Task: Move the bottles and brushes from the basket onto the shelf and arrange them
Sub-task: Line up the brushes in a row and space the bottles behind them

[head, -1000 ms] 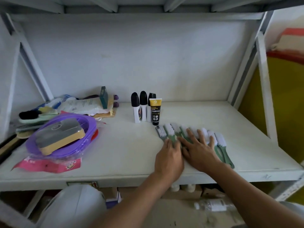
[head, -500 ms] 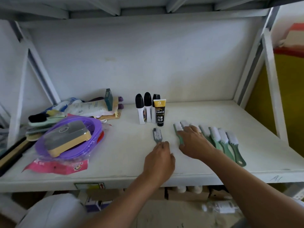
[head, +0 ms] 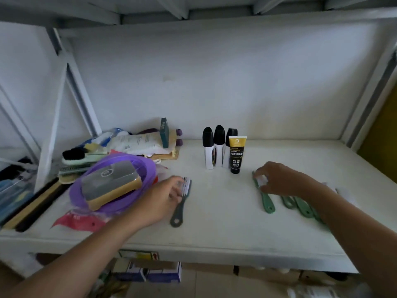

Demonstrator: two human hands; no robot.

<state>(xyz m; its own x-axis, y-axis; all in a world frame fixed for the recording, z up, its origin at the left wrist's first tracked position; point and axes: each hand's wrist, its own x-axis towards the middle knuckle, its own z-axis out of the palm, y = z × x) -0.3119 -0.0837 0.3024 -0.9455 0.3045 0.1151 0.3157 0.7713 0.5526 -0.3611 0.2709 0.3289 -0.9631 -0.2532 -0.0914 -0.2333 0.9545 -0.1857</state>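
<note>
Tube (head: pixel 236 154) label: Chinese characters, unreadable.

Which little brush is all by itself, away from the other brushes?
The dark grey brush under the left hand. The green brushes lie together by the right hand.

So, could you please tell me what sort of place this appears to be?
Probably a storeroom or stockroom for shoe-care goods: a white metal shelf holds polish bottles, a tube and green brushes, with boxed stock underneath.
</note>
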